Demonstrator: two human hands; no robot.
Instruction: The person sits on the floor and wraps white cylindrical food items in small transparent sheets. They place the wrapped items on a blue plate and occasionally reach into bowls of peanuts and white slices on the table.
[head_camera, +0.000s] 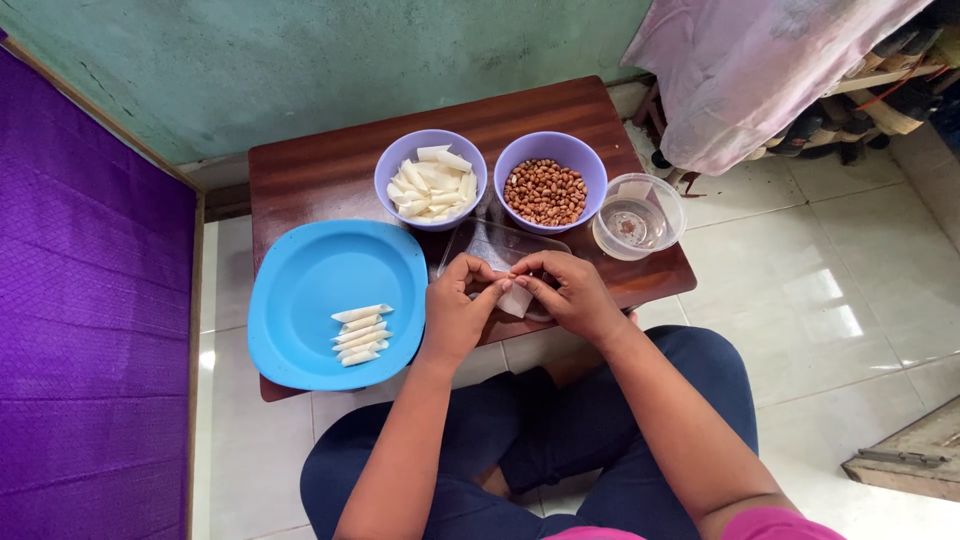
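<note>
While your left hand (455, 305) and right hand (570, 293) meet, their fingertips pinch one white pastry strip (516, 300) together. Filled rolls (360, 334) lie on the blue plate (300, 270).

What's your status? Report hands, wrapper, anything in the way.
Left hand and right hand both pinching the white wrapper, held over the clear tray. Peanut bowl just behind. Nothing in the way.
</note>
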